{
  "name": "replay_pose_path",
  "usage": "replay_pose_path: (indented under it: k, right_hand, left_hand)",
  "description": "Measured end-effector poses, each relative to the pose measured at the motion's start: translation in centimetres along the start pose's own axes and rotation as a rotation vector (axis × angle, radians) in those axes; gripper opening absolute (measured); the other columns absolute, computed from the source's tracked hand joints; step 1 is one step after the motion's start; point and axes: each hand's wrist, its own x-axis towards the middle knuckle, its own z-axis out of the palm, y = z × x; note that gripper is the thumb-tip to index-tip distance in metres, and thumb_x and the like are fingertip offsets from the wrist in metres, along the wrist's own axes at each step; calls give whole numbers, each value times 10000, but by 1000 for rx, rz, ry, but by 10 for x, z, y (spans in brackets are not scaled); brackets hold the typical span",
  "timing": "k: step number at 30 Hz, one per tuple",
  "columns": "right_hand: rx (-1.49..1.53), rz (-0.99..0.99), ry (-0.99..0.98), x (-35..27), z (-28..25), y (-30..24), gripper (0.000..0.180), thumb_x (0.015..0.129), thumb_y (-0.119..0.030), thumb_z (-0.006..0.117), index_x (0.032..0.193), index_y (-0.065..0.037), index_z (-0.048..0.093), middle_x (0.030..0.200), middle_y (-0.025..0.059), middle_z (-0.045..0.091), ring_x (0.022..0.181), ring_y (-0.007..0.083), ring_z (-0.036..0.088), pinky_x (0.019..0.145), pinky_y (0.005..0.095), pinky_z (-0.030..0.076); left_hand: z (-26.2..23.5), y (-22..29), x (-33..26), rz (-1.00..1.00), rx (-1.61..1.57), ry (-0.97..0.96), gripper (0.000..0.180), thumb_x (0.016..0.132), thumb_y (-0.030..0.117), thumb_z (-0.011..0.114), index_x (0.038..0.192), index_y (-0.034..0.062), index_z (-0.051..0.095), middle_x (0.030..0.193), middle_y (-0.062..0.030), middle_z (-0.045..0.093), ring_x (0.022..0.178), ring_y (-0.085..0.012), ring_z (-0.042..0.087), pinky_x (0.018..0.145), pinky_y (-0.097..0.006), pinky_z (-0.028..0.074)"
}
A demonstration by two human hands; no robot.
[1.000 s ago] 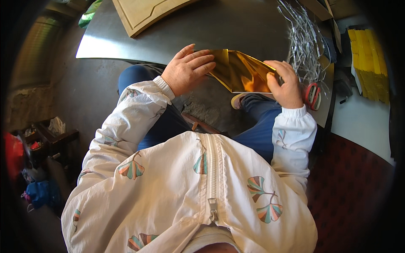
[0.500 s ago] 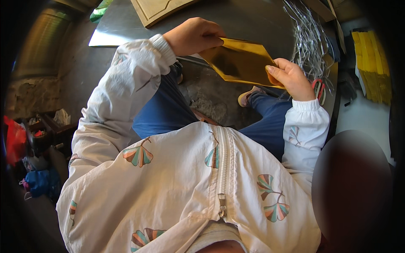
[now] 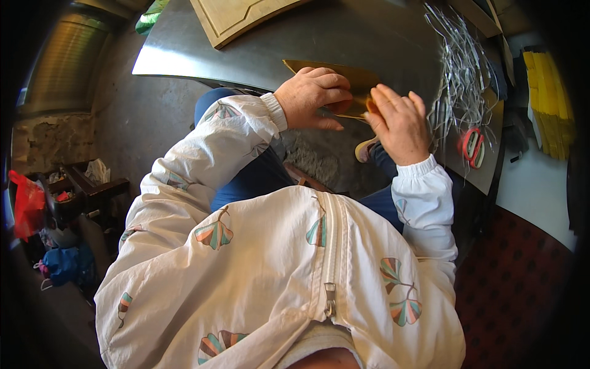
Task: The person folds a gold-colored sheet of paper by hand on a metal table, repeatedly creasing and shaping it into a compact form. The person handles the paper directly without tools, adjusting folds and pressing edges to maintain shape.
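my left hand [image 3: 310, 97] and right hand [image 3: 399, 123] both pinch the gold foil sheet [image 3: 344, 77], upper centre of frame, on the grey table's [image 3: 264, 55] near edge. i judge the folding begun, not finished. silver strips [image 3: 461, 74] and red scissors [image 3: 473, 146] crowd the right; left is roomier.

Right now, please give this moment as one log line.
left hand: on gold sheet | right hand: on sheet | sheet: at table edge

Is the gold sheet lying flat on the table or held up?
Flat: the gold sheet lies on the table, both hands pressing its near edge.
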Motion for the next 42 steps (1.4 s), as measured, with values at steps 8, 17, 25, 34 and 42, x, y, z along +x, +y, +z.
replay_pose_path:
  k: [8, 17, 25, 34, 42]
  right_hand:
    - [87, -68, -84, -3, 0, 15, 334, 832, -229, 731, 1128, -86, 674, 1182, 49, 688, 955, 211, 635, 1086, 478, 345]
    - [189, 18, -49, 30, -5, 31, 91, 957, -185, 614, 948, -95, 630, 740, 51, 649, 750, 246, 636, 1020, 474, 397]
    - [173, 122, -141, 51, -1, 41, 190, 996, -200, 565, 870, -65, 609, 785, 57, 631, 761, 252, 611, 1020, 465, 394]
    - [209, 141, -141, 63, 13, 42, 188, 909, -199, 671, 793, -78, 586, 715, 48, 590, 710, 267, 570, 925, 444, 414]
    - [154, 126, -185, 69, 11, 41, 207, 893, -180, 684, 769, -65, 564, 699, 57, 580, 702, 272, 564, 902, 428, 415]
  left_hand:
    - [-3, -21, -4, -113, -243, 3, 371, 758, 295, 809, 1032, 67, 703, 1133, -123, 645, 1093, -325, 599, 956, -429, 488]
    - [-6, -26, -5, -220, -311, 193, 131, 904, 96, 691, 963, -20, 695, 1008, -156, 698, 869, -292, 686, 769, -341, 587]
    - [-5, -16, 1, -375, -247, 268, 121, 857, 51, 703, 949, -25, 680, 1130, -178, 637, 848, -218, 714, 702, -290, 603]
    - [2, -12, 5, -417, -136, 320, 161, 766, -31, 710, 923, -19, 675, 1162, -177, 603, 870, -224, 689, 710, -286, 592]
    - [1, -11, 8, -441, -99, 273, 176, 747, -41, 687, 921, -16, 682, 1159, -179, 605, 882, -236, 682, 723, -311, 581]
